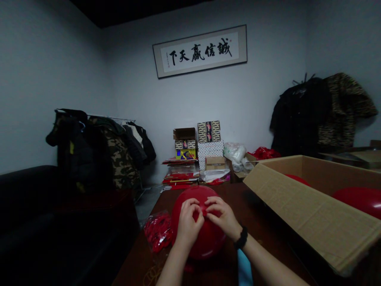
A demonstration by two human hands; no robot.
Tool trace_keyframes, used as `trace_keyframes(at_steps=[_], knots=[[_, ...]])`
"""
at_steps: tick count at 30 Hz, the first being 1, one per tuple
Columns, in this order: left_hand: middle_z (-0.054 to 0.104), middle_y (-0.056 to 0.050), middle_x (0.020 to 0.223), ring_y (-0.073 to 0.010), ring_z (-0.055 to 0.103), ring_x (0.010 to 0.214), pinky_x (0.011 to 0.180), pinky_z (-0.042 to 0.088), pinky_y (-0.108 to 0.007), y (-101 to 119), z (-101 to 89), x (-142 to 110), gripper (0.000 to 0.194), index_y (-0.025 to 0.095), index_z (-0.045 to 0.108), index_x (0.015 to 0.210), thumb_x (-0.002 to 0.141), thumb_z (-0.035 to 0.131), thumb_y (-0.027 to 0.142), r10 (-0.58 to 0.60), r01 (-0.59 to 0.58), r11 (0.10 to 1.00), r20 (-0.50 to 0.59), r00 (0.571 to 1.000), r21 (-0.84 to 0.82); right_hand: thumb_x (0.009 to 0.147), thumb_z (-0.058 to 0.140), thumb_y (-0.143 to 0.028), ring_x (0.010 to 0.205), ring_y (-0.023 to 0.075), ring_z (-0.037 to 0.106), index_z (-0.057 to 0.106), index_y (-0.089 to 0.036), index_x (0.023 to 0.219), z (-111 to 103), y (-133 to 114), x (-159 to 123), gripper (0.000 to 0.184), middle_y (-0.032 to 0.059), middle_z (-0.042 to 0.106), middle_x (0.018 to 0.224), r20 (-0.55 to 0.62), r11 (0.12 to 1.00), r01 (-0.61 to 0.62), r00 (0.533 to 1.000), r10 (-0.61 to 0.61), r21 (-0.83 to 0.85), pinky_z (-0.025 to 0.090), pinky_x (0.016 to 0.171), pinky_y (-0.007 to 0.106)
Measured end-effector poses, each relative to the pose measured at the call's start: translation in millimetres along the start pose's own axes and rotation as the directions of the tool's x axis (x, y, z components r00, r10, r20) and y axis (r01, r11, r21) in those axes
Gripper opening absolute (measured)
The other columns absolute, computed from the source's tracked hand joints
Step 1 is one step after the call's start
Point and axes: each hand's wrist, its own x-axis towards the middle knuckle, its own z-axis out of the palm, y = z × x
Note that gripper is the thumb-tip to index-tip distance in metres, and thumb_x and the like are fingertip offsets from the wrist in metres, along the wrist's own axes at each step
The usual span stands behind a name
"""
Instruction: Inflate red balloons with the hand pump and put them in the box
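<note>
A round, inflated red balloon rests on the dark brown table in front of me, its neck side turned toward me. My left hand pinches the balloon's neck between thumb and forefinger. From the right, my right hand pinches at the same spot, a black band around its wrist. The fingertips of both hands nearly meet there, and the small part between them is partly hidden. Left of the balloon lies a clear plastic bag with red pieces in it.
An open cardboard box with red balloons inside stands on the right. Tan loops lie near the table's front edge, and a light blue strip hangs by my right forearm. Stacked boxes and papers fill the far end.
</note>
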Motion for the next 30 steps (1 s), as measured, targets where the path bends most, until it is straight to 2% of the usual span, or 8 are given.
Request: trace_keyframes(at_steps=[3,5,8,10,15,18,26,30], knots=[[0.058,-0.008,0.113,-0.0231,0.052,0.109,0.095,0.041,-0.042,-2,-2.5,-2,0.02,0.021,0.06,0.086,0.07,0.055,0.01,0.025,-0.023,0.999,0.066,0.997,-0.029,0.075,0.065,-0.023,0.107,0.0179,0.053,0.065,-0.026,0.077,-1,1,2,0.003,0.0009,0.066,0.095,0.007,1.0,0.015,1.0,-0.015,-0.02,0.042,0.096,0.04],[0.056,-0.009,0.117,-0.0235,0.05,0.113,0.097,0.04,-0.043,-4,-3.9,-2,0.02,0.022,0.062,0.09,0.073,0.056,0.013,0.021,-0.018,0.999,0.089,0.996,-0.04,0.076,0.065,-0.025,0.107,0.0179,0.053,0.065,-0.025,0.076,-1,1,3,0.001,0.0002,0.067,0.092,0.028,0.999,0.04,0.999,-0.039,-0.035,0.041,0.096,0.04],[0.058,-0.009,0.115,-0.0239,0.052,0.11,0.096,0.04,-0.044,-9,-4.7,0,0.009,0.021,0.063,0.079,0.076,0.056,0.018,-0.016,0.019,0.999,0.077,0.997,-0.049,0.077,0.063,-0.025,0.104,0.0176,0.054,0.064,-0.025,0.078,0,-1,4,0.001,-0.0002,0.067,0.088,0.051,0.996,0.078,0.996,-0.076,-0.051,0.041,0.097,0.042],[0.059,-0.009,0.113,-0.0238,0.053,0.108,0.095,0.041,-0.044,-11,-4.3,1,0.007,0.021,0.062,0.075,0.077,0.055,0.019,-0.035,0.039,0.997,0.064,0.997,-0.07,0.079,0.062,-0.026,0.103,0.0181,0.055,0.064,-0.025,0.079,0,-2,4,0.002,0.0004,0.067,0.088,0.053,0.994,0.094,0.994,-0.09,-0.065,0.041,0.097,0.043],[0.061,-0.009,0.108,-0.0229,0.055,0.104,0.094,0.042,-0.043,-11,-3.1,3,0.008,0.02,0.061,0.074,0.078,0.054,0.021,-0.05,0.055,0.991,0.045,0.998,-0.121,0.081,0.059,-0.024,0.113,0.0191,0.049,0.065,-0.027,0.088,-2,-3,3,0.011,0.0013,0.066,0.101,0.083,0.981,0.156,0.986,-0.147,-0.119,0.042,0.097,0.043],[0.061,-0.009,0.107,-0.0234,0.055,0.104,0.094,0.042,-0.044,-10,-3.1,3,0.007,0.021,0.061,0.073,0.078,0.055,0.022,-0.054,0.058,0.991,0.036,0.998,-0.12,0.081,0.057,-0.024,0.117,0.0203,0.047,0.065,-0.027,0.093,-3,-1,1,0.015,0.0033,0.063,0.109,0.058,0.97,0.179,0.983,-0.172,-0.166,0.042,0.097,0.045],[0.061,-0.008,0.108,-0.023,0.055,0.104,0.093,0.043,-0.042,-9,-2.0,5,0.007,0.02,0.061,0.071,0.076,0.056,0.02,-0.061,0.064,0.99,0.026,0.998,-0.125,0.082,0.055,-0.021,0.12,0.0207,0.043,0.062,-0.026,0.093,-4,-1,-3,0.014,0.0051,0.058,0.11,0.028,0.932,0.239,0.97,-0.24,-0.274,0.042,0.099,0.045],[0.061,-0.008,0.108,-0.0231,0.054,0.105,0.094,0.043,-0.043,-5,-1.5,5,0.007,0.021,0.061,0.071,0.076,0.056,0.019,-0.024,0.027,0.994,0.029,0.999,-0.108,0.081,0.054,-0.017,0.122,0.0221,0.04,0.061,-0.025,0.09,-3,-5,-1,0.014,0.0059,0.056,0.112,0.046,0.907,0.283,0.958,-0.283,-0.312,0.041,0.099,0.047]])
